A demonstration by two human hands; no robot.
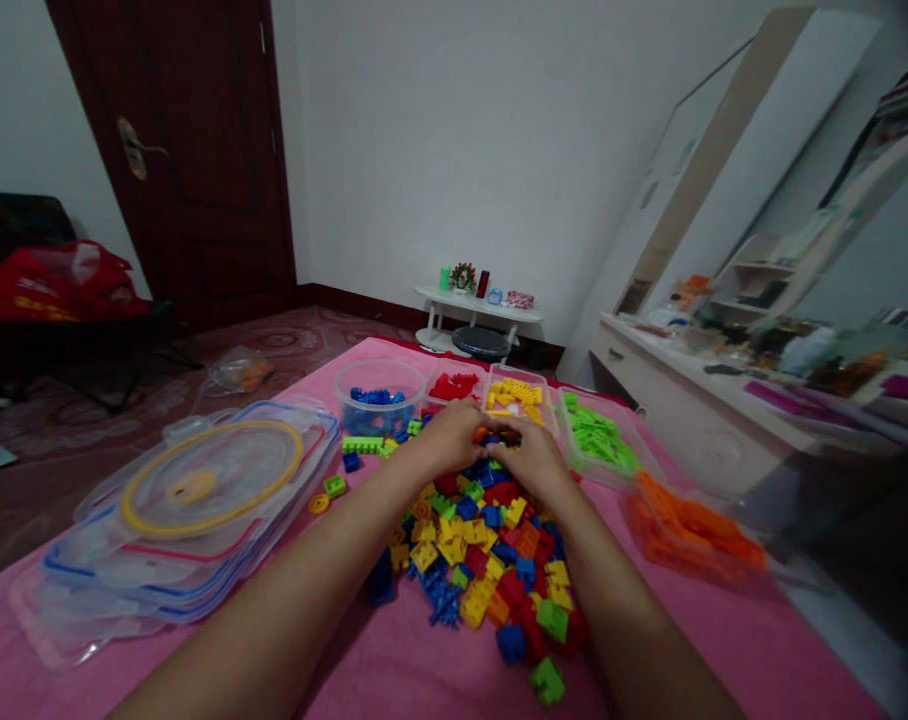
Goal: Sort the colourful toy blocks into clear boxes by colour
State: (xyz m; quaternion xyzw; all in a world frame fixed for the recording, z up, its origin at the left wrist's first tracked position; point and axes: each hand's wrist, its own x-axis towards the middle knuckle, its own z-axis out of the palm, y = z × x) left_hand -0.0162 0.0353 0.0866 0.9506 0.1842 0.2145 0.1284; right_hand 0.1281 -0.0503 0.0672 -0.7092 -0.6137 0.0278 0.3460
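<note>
My left hand (456, 437) is at the far side of a heap of mixed toy building bricks (484, 540), its fingers curled inward and partly hidden. Opposite it, my right hand (530, 452) bends its fingers toward the left one, so the fingertips nearly meet. A bit of orange shows between the hands, but what the fingers pinch cannot be made out. Just beyond them are a tub of red pieces (454, 385) and one of yellow bricks (515, 397). A round tub (379, 395) with blue pieces stands left of my left hand.
Stacked clear lids (199, 510) lie on the pink cloth (394, 660) at left. Tubs of green pieces (600, 435) and orange pieces (694, 530) stand at right. Loose bricks, including a green one (335, 486), lie left of the heap. A white dresser (694, 400) is beyond the right edge.
</note>
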